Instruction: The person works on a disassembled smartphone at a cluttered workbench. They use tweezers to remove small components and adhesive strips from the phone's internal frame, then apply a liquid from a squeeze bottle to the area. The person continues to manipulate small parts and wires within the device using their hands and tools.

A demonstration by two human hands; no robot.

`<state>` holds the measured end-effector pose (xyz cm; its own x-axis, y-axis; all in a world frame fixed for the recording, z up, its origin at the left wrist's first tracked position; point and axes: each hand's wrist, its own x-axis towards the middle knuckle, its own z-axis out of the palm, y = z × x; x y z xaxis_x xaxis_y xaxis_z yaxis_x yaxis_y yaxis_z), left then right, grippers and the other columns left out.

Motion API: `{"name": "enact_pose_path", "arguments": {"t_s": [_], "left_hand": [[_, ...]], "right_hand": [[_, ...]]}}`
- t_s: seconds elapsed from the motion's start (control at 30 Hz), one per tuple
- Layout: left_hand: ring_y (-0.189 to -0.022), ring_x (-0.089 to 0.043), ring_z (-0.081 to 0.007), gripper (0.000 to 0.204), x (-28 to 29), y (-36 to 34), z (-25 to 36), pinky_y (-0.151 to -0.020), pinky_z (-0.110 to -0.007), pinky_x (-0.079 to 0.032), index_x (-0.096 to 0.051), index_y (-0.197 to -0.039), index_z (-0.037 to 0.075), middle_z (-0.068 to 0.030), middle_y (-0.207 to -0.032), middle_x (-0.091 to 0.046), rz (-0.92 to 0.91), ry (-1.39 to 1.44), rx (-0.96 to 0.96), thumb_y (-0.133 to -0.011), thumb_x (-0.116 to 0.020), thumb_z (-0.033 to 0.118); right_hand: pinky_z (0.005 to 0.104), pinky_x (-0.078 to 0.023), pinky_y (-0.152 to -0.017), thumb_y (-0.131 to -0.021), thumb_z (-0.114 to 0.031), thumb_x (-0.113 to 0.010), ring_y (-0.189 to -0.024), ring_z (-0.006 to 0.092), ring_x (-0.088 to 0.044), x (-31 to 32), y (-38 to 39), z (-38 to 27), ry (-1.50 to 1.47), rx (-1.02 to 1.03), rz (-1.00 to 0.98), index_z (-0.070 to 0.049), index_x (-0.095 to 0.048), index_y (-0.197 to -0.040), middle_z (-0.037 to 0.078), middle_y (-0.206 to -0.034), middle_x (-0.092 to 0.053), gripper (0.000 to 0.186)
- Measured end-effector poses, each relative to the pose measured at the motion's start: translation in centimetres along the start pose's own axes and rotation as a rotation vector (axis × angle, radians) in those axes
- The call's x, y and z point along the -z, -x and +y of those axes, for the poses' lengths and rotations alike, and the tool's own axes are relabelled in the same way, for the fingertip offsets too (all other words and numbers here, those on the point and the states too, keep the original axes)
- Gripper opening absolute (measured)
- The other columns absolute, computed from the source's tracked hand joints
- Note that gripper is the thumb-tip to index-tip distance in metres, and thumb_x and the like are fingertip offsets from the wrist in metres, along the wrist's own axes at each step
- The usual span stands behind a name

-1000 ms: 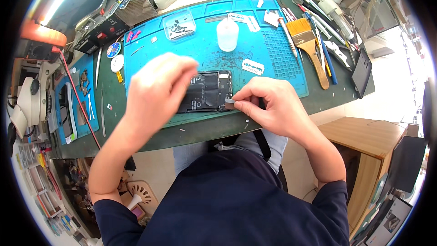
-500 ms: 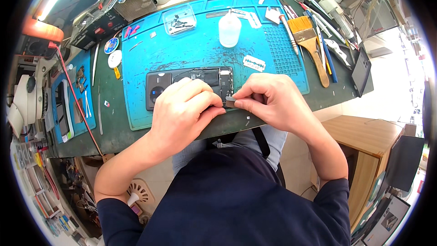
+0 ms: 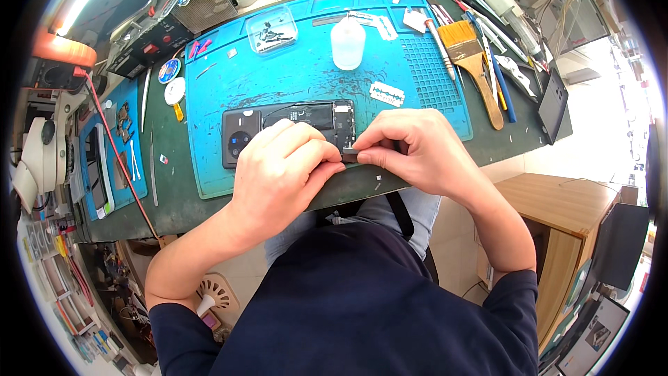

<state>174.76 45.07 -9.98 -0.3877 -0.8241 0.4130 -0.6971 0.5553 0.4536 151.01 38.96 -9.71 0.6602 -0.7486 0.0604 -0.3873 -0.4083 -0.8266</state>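
Observation:
An opened black smartphone lies on the blue mat, its camera end to the left and its inner parts bared at the right end. My left hand rests over its near edge, thumb and fingertips pinched together by the right near corner; what they hold, if anything, is hidden. My right hand is closed, with a small flat grey piece pinched between thumb and forefinger. That piece sits at the phone's right near corner, close to my left fingertips; its exact kind is too small to tell.
Beyond the phone stand a translucent bottle and a clear tray with small dark parts. A razor blade lies behind my right hand. To the right are a wide brush, screwdrivers and a dark panel.
My right hand has shifted very slightly left, bringing the grey piece a little closer to my left fingertips. My left hand stays nearly still; the phone keeps its place.

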Motion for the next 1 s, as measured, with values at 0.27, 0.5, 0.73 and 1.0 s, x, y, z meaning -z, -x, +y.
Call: {"name": "enact_pose_path", "arguments": {"t_s": [0.27,0.5,0.73,1.0], "left_hand": [[-0.077,-0.065,-0.0250,0.022,-0.1,0.0,0.2,-0.067,-0.038,-0.052,-0.072,-0.087,0.007,-0.0036,-0.087,-0.070,-0.001,-0.008,0.001,-0.073,-0.089,0.006],[-0.077,-0.065,-0.0254,0.023,-0.1,0.0,-0.1,-0.066,-0.037,-0.054,-0.072,-0.090,0.004,-0.0059,-0.088,-0.069,0.030,-0.018,-0.136,-0.072,-0.086,0.002],[-0.077,-0.064,-0.0243,0.026,-0.1,-0.3,-0.9,-0.065,-0.035,-0.054,-0.071,-0.093,0.002,-0.0077,-0.093,-0.066,-0.022,-0.048,-0.289,-0.071,-0.085,0.001],[-0.085,-0.062,-0.0292,0.023,-0.3,-0.3,-0.5,-0.073,-0.039,-0.053,-0.065,-0.095,0.002,-0.0101,-0.097,-0.062,-0.142,-0.105,-0.195,-0.077,-0.079,-0.001]], "right_hand": [[0.0375,-0.057,-0.073,-0.089,-0.014,-0.082,-0.084,0.0260,-0.073,0.3,0.2,-0.2,0.033,0.026,-0.032,-0.008,-0.078,-0.096,0.006,-0.090,-0.075,0.010],[0.0365,-0.057,-0.073,-0.088,-0.013,-0.082,-0.089,0.0240,-0.072,-0.3,1.0,0.2,0.059,0.197,0.036,-0.010,-0.079,-0.095,0.003,-0.091,-0.073,0.009],[0.0328,-0.055,-0.069,-0.087,-0.006,-0.083,-0.081,0.0197,-0.070,-0.3,1.4,0.6,-0.071,0.140,0.079,-0.008,-0.079,-0.096,0.003,-0.090,-0.074,0.010],[0.0297,-0.050,-0.065,-0.089,-0.004,-0.083,-0.076,0.0151,-0.065,0.4,1.6,1.1,-0.231,0.087,0.138,-0.004,-0.079,-0.096,0.003,-0.088,-0.074,0.008]]}}
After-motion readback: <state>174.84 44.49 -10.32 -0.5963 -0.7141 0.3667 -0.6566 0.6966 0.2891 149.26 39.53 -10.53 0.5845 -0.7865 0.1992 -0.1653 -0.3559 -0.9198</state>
